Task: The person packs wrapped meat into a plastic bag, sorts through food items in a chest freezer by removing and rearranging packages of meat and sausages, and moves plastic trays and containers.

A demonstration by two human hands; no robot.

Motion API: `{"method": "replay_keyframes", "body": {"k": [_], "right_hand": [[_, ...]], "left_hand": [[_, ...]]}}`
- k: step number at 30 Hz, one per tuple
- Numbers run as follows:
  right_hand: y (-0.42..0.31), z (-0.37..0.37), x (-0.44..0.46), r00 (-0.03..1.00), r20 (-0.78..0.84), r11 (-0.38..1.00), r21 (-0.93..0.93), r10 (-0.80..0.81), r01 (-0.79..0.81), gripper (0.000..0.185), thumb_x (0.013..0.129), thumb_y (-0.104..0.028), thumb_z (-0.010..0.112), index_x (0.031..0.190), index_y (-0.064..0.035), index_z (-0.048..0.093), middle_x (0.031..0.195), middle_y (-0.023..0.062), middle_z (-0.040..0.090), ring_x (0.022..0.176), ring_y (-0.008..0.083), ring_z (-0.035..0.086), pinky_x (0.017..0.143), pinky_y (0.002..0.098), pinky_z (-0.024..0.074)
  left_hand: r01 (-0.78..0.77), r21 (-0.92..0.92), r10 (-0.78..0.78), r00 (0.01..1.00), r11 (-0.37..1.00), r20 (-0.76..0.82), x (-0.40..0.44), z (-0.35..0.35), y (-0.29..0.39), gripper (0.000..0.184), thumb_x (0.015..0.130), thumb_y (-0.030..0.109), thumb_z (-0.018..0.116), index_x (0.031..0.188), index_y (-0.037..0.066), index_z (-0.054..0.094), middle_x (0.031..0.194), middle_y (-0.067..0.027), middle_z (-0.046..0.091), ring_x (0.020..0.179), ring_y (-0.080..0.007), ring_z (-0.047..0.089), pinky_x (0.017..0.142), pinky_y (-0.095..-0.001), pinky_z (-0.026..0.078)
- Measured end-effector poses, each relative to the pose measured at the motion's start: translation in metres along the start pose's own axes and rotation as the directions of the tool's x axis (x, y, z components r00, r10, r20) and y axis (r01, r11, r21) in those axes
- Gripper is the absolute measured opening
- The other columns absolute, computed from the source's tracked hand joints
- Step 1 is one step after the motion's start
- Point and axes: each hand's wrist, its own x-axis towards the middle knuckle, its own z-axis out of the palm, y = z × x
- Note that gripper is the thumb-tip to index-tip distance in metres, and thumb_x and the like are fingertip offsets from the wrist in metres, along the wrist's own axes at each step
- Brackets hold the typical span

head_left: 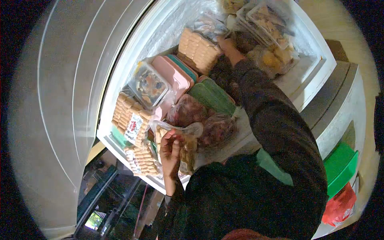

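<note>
My left hand [170,148] is over the near part of the chest freezer, its fingers curled in. Clear plastic from a bag of brown food [187,150] lies right by the fingertips; what they grip, if anything, I cannot make out. Farther in, my right hand [229,47] reaches down beside a large pack of sausage-like food [198,50]. A clear-wrapped pack [210,25] lies just past it. The right fingertips are hidden among the packs.
The freezer [307,89] also holds a pink container [172,72], a green container [212,96], a clear box [149,85], bags of dark red food [218,130] and stacked clear trays [266,24]. A green bin [340,168] and red bag [339,205] stand outside, right.
</note>
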Motion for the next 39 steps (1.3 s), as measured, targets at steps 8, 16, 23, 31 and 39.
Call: {"method": "replay_keyframes", "body": {"k": [8, 16, 23, 31, 39], "right_hand": [[-0.081, 0.002, -0.103, 0.847, 0.179, 0.865, 0.121, -0.501, 0.486, 0.043, 0.078, -0.035, 0.062, 0.102, 0.0003, 0.056, 0.087, 0.0114, 0.061, 0.077, 0.0249, 0.059, 0.066, 0.034, 0.0465], [-0.183, -0.053, -0.27, -0.094, 0.995, 0.823, 0.085, -0.038, 0.562, 0.08, 0.078, -0.061, 0.05, 0.12, 0.0063, 0.042, 0.114, 0.0226, 0.053, 0.107, 0.0326, 0.052, 0.092, 0.0356, 0.0403], [-0.181, -0.046, -0.31, 0.059, 0.998, 0.797, -0.005, -0.039, 0.604, 0.07, 0.073, -0.054, 0.06, 0.108, 0.0059, 0.05, 0.097, 0.0233, 0.06, 0.087, 0.0322, 0.06, 0.077, 0.0388, 0.0469], [-0.161, -0.059, -0.331, 0.043, 0.922, 0.727, 0.274, -0.385, 0.629, 0.032, 0.078, -0.024, 0.058, 0.095, 0.0027, 0.055, 0.077, 0.0181, 0.062, 0.069, 0.0298, 0.062, 0.064, 0.0402, 0.0476], [-0.144, -0.067, -0.365, -0.031, 0.784, 0.621, 0.514, -0.62, 0.591, 0.023, 0.085, -0.02, 0.053, 0.097, -0.0018, 0.059, 0.085, 0.0202, 0.061, 0.077, 0.034, 0.061, 0.067, 0.0397, 0.0473]], "left_hand": [[-0.078, 0.058, 0.088, 0.974, 0.995, -0.208, -0.013, -0.037, -0.032, 0.025, 0.09, 0.007, 0.049, 0.113, 0.0, 0.048, 0.099, -0.0032, 0.052, 0.09, -0.0116, 0.05, 0.081, -0.0239, 0.041], [-0.062, 0.438, 0.26, 0.875, 0.897, -0.409, -0.045, -0.088, -0.087, 0.033, 0.087, 0.008, 0.053, 0.117, -0.002, 0.044, 0.115, -0.0142, 0.049, 0.102, -0.0192, 0.049, 0.087, -0.0301, 0.041], [0.108, 0.783, 0.252, 0.913, 0.612, -0.322, -0.069, -0.089, -0.106, 0.065, 0.074, 0.032, 0.068, 0.125, 0.003, 0.04, 0.113, -0.0213, 0.05, 0.106, -0.0378, 0.045, 0.09, -0.0448, 0.036], [-0.114, 0.508, 0.288, 0.917, 0.854, -0.278, -0.056, -0.09, -0.103, 0.078, 0.067, 0.022, 0.075, 0.129, 0.0, 0.032, 0.119, -0.0217, 0.048, 0.107, -0.033, 0.049, 0.088, -0.0412, 0.042], [-0.052, 0.091, 0.045, 0.996, 0.994, 0.075, -0.062, -0.122, -0.065, 0.067, 0.066, 0.008, 0.074, 0.124, -0.001, 0.041, 0.112, -0.0107, 0.054, 0.1, -0.0178, 0.053, 0.082, -0.0318, 0.047]]}}
